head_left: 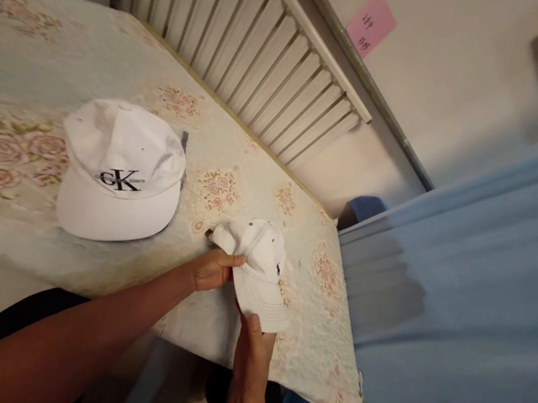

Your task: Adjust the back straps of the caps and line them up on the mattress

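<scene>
A small white baseball cap (264,254) with a dark logo on its front is held above the near right part of the table. My left hand (216,269) grips its side near the brim, thumb on top and the other fingers mostly hidden underneath. At the brim's front edge, my right hand (253,340) pinches with the thumb above and its fingers out of sight below. To the left, a larger white cap (121,173) with black "CK" lettering rests on the table, its brim toward me, touched by neither hand.
A floral tablecloth (199,130) covers the table. White railing bars (252,44) run along its far side, below a pink note (371,25) on the wall. A blue curtain (462,291) hangs along the right edge. Below the near right corner are a white cable and some items.
</scene>
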The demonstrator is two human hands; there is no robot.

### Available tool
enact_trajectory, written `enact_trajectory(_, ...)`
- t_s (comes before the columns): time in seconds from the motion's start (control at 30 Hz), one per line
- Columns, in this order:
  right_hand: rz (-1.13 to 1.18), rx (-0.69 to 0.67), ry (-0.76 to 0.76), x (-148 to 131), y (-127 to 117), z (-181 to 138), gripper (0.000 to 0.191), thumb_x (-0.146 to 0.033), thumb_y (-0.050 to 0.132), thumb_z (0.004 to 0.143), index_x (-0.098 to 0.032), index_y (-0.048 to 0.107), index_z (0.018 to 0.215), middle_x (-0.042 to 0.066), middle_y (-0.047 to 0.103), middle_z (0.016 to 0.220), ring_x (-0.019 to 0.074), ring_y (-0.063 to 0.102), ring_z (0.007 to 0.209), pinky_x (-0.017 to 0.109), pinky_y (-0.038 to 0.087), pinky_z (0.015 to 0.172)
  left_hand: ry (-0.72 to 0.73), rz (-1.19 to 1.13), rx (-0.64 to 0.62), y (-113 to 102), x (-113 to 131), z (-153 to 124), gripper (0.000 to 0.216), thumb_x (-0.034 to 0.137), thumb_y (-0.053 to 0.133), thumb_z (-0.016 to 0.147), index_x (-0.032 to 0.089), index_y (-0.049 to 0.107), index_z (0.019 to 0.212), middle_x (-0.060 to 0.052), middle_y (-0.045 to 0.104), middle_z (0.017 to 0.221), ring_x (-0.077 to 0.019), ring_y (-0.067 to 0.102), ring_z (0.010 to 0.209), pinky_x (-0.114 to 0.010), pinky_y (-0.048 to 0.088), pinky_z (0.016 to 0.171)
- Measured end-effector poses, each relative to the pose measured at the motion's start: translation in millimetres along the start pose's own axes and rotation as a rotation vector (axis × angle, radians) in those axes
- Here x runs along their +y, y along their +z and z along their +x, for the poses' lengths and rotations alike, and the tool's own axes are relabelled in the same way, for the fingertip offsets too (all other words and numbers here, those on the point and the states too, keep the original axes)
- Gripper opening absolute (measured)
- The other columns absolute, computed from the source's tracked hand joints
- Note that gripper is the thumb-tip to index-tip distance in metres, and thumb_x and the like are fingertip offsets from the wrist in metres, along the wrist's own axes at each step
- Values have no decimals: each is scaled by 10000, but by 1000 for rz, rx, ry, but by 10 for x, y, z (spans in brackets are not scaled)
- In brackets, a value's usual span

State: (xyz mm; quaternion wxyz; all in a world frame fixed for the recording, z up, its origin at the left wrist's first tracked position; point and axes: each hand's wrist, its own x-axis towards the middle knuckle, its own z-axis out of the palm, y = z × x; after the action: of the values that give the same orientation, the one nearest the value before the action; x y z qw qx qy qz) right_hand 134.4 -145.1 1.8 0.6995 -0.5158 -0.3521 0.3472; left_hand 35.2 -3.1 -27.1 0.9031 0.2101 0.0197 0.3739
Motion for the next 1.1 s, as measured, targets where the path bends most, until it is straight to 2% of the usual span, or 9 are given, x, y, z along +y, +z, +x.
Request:
enact_trajectory(0.13,-404,-39,-73,108,-16,38,689,-370,759,758,-178,551,1386,114,524,1488,292,416,1430,542,188,1237,-32,8,1,11,-17,-12,373,225,823,740,103,742,1082,-148,767,1058,-279,696,1019,-424,461,1010)
enact_trajectory(0.23,-518,-58,-85,161,41,63,628,-390,755,753,-192,609,1331,89,536,1479,294,388,1444,535,185,1243,-57,32,-6,44,-11,-45,376,243,836,727,91,747,1060,-160,766,1045,-275,703,987,-411,478,982)
enact_trajectory(0.4,-527,-58,-123,216,207,65,603,-450,675,821,-166,592,1347,106,547,1466,272,392,1442,505,264,1224,-92,90,-3,136,-7,-104,423,238,849,710,92,736,1091,-158,763,1058,-265,705,975,-398,480,978)
enact_trajectory(0.6,-500,130,-174,188,332,91,586,-444,586,878,-135,558,1376,119,585,1425,261,366,1457,513,189,1242,-32,-3,-13,164,-59,-82,367,272,821,753,88,740,1059,-154,768,1027,-253,711,967,-396,476,994)
enact_trajectory(0.77,-483,182,-169,154,327,101,571,-431,551,887,-114,572,1362,125,628,1371,265,356,1460,512,209,1233,17,-47,57,189,-54,-63,400,192,822,738,94,726,1114,-137,771,1022,-254,710,976,-381,490,977)
enact_trajectory(0.87,-490,210,-160,162,298,87,595,-447,535,887,-101,560,1371,131,631,1365,269,333,1471,520,165,1242,30,-83,108,217,-50,-65,394,155,803,749,104,718,1130,-128,769,1035,-241,712,958,-374,505,959)
enact_trajectory(0.97,-493,240,-146,190,269,69,626,-471,522,890,-94,538,1389,139,606,1394,274,336,1469,525,110,1249,45,-114,148,235,-39,-60,352,149,792,760,101,721,1102,-123,770,1016,-231,712,950,-359,514,948)
enact_trajectory(1.1,-511,218,-182,251,261,91,638,-489,520,892,-100,530,1398,146,578,1425,276,340,1468,522,135,1247,45,-103,152,226,-34,-59,330,170,797,763,110,723,1079,-113,769,1000,-224,709,953,-345,513,943)
